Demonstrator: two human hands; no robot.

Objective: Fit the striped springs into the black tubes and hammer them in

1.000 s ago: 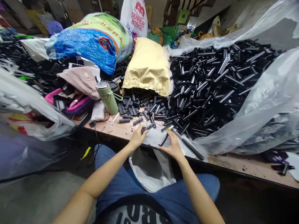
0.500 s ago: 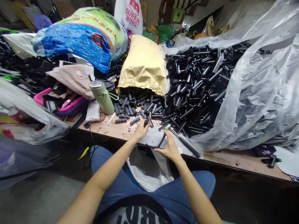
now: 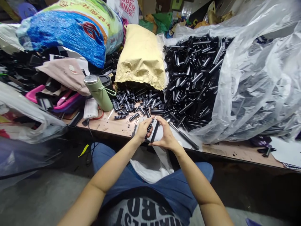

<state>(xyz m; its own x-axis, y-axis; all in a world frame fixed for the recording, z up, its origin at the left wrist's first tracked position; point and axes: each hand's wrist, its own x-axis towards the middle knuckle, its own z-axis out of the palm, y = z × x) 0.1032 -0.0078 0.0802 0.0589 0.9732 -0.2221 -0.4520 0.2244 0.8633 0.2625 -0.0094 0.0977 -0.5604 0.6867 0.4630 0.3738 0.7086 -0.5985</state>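
Observation:
My left hand [image 3: 142,130] is closed around a ribbed black piece with pale dots [image 3: 149,126]; its fingers partly cover it. Just to the right, my right hand [image 3: 166,135] grips a smooth black tube [image 3: 155,131] lengthwise, its thumb at the near end and fingertips at the far end. The two hands are close together above the table's front edge. Beyond them lies a heap of similar ribbed pieces [image 3: 127,99] at the mouth of a yellow sack [image 3: 141,56]. A long rod with a dark handle [image 3: 185,137] lies right of my right hand.
A large pile of black tubes [image 3: 188,81] fills the table's right side, beside clear plastic sheeting [image 3: 249,94]. At left stand a green flask [image 3: 100,94], a white power bank [image 3: 90,108] and a pink basket [image 3: 35,94]. A white bag [image 3: 150,166] hangs over my lap.
My hands have come together. My left hand has lifted a ribbed piece from the table, and my right hand now has a black tube between thumb and fingers. The view has shifted slightly.

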